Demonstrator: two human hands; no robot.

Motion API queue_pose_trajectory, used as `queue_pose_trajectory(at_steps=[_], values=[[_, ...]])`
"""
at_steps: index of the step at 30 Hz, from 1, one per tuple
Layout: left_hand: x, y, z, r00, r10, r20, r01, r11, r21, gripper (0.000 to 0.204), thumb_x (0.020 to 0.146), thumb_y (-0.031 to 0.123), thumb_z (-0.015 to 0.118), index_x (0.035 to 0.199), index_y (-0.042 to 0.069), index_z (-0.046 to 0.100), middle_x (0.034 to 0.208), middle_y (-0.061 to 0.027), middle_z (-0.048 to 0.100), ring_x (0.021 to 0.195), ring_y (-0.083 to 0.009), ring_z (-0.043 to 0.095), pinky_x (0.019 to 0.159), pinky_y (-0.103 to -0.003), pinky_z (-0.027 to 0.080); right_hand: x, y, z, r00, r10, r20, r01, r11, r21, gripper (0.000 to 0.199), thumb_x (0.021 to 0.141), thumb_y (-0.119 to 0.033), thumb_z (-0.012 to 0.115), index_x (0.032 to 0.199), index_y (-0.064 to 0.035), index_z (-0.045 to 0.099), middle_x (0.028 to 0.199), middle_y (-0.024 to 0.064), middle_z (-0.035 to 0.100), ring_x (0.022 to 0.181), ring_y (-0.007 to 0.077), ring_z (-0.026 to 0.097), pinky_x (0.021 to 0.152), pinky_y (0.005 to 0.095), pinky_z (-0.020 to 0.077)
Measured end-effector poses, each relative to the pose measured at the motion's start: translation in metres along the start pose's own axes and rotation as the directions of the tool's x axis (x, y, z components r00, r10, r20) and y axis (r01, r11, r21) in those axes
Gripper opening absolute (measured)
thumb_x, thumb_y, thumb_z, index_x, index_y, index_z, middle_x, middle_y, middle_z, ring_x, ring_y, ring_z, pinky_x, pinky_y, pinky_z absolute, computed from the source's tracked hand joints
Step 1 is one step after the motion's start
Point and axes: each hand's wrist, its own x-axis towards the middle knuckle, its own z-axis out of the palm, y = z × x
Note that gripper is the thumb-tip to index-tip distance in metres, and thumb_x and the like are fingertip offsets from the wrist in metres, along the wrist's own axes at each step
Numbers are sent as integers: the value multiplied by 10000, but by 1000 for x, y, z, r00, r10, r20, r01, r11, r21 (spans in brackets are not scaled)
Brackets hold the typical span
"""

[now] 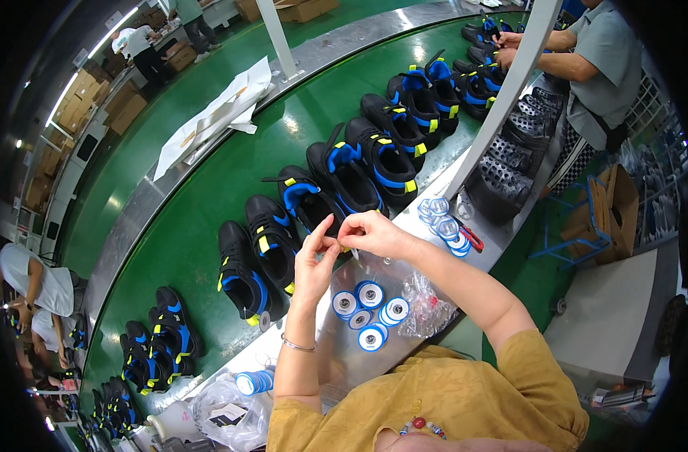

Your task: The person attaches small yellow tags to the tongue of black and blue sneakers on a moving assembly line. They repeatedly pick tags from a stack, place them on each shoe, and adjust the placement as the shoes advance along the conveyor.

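Observation:
My left hand (317, 260) and my right hand (372, 233) meet in front of me, thumbs and fingertips pinched together. What they hold between them is too small to make out; a small pale sliver shows just below the right fingertips. Right behind them stands a black-and-blue sports shoe (302, 194) with its opening facing up, partly covered by my hands. Nearer to me, several round white discs with blue rims (369, 294) lie on clear plastic. A similar small disc (265, 321) hangs at the end of a shoe (242, 275) left of my hands.
More shoes (381, 162) stand in a row along the green conveyor (208, 218). Other disc stacks lie at left (255, 382) and right (438, 215), by a red-handled tool (472, 239). A grey post (502, 105) rises at right. A co-worker (604, 60) handles shoes at far right.

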Motion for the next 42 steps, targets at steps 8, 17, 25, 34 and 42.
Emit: queue_pose_trajectory(at_steps=[8,17,25,34,42], values=[[1,4,1,999,-25,-33,23,998,-63,550,855,-70,613,1381,52,507,877,-12,643,833,-80,581,777,-222,467,5,2,-1,999,34,19,-37,986,164,80,806,-62,691,838,-4,645,763,37,647,727,99,593,676,258,484],[16,-4,-26,981,17,-191,25,977,214,524,849,18,666,1344,4,495,1018,-91,628,917,-165,585,826,-296,470,22,-19,-13,990,129,58,-128,992,-17,117,875,-119,654,913,-9,652,781,28,654,744,88,623,654,269,504],[110,-12,-44,964,256,-80,-158,782,602,301,682,-109,535,906,20,689,917,-160,667,925,-319,649,851,-350,500,86,8,13,942,-254,-221,-22,610,-792,345,801,-65,584,1121,-26,461,821,220,666,761,422,657,664,511,533],[83,-21,-28,925,371,82,-282,525,803,234,701,-85,528,841,9,690,925,-146,650,936,-340,623,883,-390,496,86,27,-3,909,-406,-90,273,745,-609,539,792,31,538,1312,-99,476,1050,225,645,959,402,623,825,476,514],[68,-32,-16,916,388,100,-216,266,939,169,788,137,610,928,100,696,1047,-93,568,1066,-262,536,1037,-544,354,75,19,4,954,-296,-44,174,668,-723,579,795,-48,576,1357,-113,450,1063,183,606,939,385,625,783,456,531]])
